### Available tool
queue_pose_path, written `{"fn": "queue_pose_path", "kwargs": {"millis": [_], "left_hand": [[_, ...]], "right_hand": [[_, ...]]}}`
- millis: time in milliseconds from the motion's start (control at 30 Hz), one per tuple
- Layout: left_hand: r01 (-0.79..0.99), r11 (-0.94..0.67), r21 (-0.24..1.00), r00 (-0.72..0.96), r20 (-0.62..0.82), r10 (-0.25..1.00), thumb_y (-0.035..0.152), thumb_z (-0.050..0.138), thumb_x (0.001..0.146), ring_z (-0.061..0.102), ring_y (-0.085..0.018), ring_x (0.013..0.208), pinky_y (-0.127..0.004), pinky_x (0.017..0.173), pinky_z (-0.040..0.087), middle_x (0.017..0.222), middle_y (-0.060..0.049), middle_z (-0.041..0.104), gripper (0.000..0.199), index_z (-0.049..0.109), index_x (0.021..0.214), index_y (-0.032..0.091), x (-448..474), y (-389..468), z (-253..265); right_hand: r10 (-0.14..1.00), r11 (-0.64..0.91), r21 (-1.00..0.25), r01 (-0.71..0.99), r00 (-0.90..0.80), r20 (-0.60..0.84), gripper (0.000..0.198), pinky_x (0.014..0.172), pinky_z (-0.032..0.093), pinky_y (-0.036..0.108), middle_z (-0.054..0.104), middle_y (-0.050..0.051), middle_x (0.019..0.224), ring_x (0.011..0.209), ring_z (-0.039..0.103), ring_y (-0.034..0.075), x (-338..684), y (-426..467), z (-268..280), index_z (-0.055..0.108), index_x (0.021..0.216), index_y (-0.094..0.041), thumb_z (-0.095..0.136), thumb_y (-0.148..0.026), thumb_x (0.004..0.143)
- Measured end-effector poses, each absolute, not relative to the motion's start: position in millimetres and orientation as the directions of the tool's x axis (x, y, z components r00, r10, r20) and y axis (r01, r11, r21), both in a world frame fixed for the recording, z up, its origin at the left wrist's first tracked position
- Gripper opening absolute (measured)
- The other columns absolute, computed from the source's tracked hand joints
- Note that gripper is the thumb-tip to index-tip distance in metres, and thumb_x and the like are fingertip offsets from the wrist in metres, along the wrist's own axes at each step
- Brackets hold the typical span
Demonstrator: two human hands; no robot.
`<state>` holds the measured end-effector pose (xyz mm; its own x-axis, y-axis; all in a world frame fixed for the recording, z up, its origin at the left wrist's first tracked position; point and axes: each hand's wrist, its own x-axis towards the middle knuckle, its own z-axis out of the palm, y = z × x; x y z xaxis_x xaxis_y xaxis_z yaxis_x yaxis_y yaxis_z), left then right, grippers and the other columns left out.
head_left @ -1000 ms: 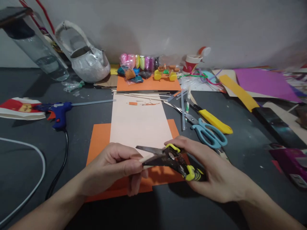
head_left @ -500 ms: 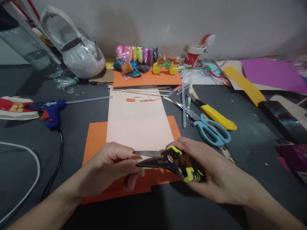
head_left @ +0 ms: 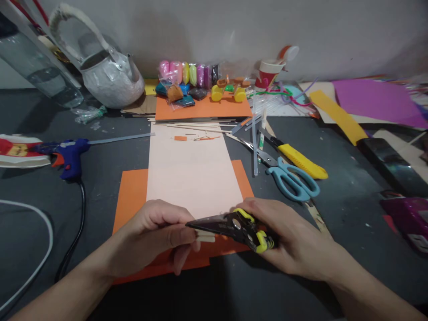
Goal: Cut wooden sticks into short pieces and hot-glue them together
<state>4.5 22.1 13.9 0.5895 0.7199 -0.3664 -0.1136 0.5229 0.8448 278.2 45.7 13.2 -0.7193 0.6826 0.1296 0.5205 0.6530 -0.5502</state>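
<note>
Small pale wooden sticks (head_left: 206,238) poke out from the pinched fingertips of my left hand (head_left: 163,234); most of their length is hidden. My right hand (head_left: 287,234) is wrapped round the black and yellow handles of a pair of snips (head_left: 230,225). The blades are closed together, pointing left, with the tip at my left thumb and just above the stick ends. Beneath both hands lie a pale pink sheet (head_left: 187,174) and, under it, an orange sheet (head_left: 130,191). Small offcuts (head_left: 180,138) are scattered on the pink sheet's far part.
A blue glue gun (head_left: 72,156) with its cord lies left. Teal-handled scissors (head_left: 294,180) and a yellow cutter knife (head_left: 302,160) lie right. Behind are a silver kettle (head_left: 112,82), bagged coloured clay (head_left: 187,76), thin sticks (head_left: 197,127) and a red-white cup (head_left: 267,73).
The snips' blades have gone from apart to closed together. The stick ends now show below the blades. The view has shifted slightly.
</note>
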Motion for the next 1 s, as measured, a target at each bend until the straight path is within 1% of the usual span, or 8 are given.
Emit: {"fn": "queue_pose_path", "kwargs": {"millis": [100,233,333,500,633,700,867,1000], "left_hand": [[-0.121,0.518,0.847,0.557,-0.374,0.742,0.048,0.068,0.085,0.052,-0.009,0.046,-0.02,0.049,0.041,0.05,-0.002,0.062,0.036,0.071,0.071,0.014,6.2,20.9,13.1],[-0.093,0.478,0.874,0.502,-0.373,0.78,0.047,0.067,0.086,0.051,-0.009,0.045,-0.019,0.048,0.039,0.049,0.0,0.061,0.035,0.07,0.072,0.015,6.4,21.8,13.7],[-0.016,0.348,0.937,0.48,-0.298,0.825,0.04,0.062,0.091,0.054,-0.01,0.05,-0.02,0.053,0.042,0.053,0.0,0.063,0.035,0.067,0.067,0.015,5.5,24.2,16.3],[0.146,0.071,0.987,0.47,-0.132,0.872,0.029,0.053,0.097,0.057,-0.01,0.057,-0.021,0.058,0.043,0.058,0.0,0.063,0.039,0.06,0.061,0.016,5.3,25.4,20.1],[0.168,-0.022,0.985,0.465,-0.06,0.883,0.026,0.049,0.099,0.056,-0.01,0.055,-0.021,0.057,0.042,0.057,0.0,0.061,0.039,0.058,0.062,0.016,7.5,24.2,19.8],[0.162,0.004,0.987,0.456,-0.079,0.887,0.027,0.048,0.099,0.057,-0.01,0.055,-0.021,0.057,0.043,0.057,-0.001,0.062,0.039,0.059,0.063,0.016,8.5,23.6,18.4],[0.071,0.197,0.978,0.457,-0.208,0.865,0.035,0.054,0.096,0.059,-0.011,0.053,-0.022,0.058,0.046,0.055,-0.001,0.064,0.037,0.064,0.066,0.016,9.8,21.8,13.7],[-0.043,0.322,0.946,0.429,-0.274,0.861,0.033,0.06,0.093,0.057,-0.01,0.049,-0.021,0.054,0.045,0.053,0.001,0.063,0.028,0.07,0.073,0.016,10.8,21.3,11.8]], "right_hand": [[0.738,0.58,-0.602,0.55,-0.668,0.101,0.029,0.071,0.055,0.031,0.071,0.01,0.102,0.086,0.069,0.023,276.7,44.6,11.5,0.054,0.113,-0.021,0.056,-0.023,0.084],[0.745,0.54,-0.63,0.559,-0.665,0.049,0.042,0.075,0.055,0.03,0.069,0.009,0.107,0.09,0.068,0.022,277.0,43.2,12.5,0.052,0.118,-0.022,0.06,-0.017,0.076],[0.723,0.586,-0.596,0.549,-0.686,0.079,0.045,0.08,0.055,0.03,0.069,0.008,0.109,0.095,0.068,0.022,276.6,42.1,13.4,0.051,0.116,-0.023,0.058,-0.014,0.073],[0.705,0.645,-0.512,0.567,-0.7,0.113,0.04,0.081,0.056,0.034,0.069,0.013,0.109,0.097,0.069,0.024,278.4,41.0,13.1,0.048,0.118,-0.019,0.055,-0.022,0.079],[0.701,0.666,-0.473,0.576,-0.701,0.134,0.035,0.08,0.056,0.034,0.069,0.014,0.108,0.096,0.07,0.025,279.4,40.4,12.6,0.048,0.118,-0.02,0.052,-0.023,0.083],[0.707,0.664,-0.479,0.574,-0.692,0.15,0.032,0.078,0.056,0.034,0.07,0.013,0.105,0.093,0.07,0.025,278.1,40.4,12.0,0.048,0.115,-0.021,0.051,-0.022,0.084],[0.735,0.628,-0.516,0.582,-0.661,0.149,0.022,0.065,0.053,0.033,0.072,0.008,0.088,0.075,0.068,0.024,273.1,40.6,8.7,0.053,0.104,-0.022,0.049,-0.019,0.083],[0.779,0.549,-0.598,0.585,-0.618,0.11,0.016,0.06,0.048,0.029,0.067,0.004,0.081,0.067,0.062,0.019,272.5,41.0,7.3,0.053,0.099,-0.022,0.053,-0.02,0.083]]}}
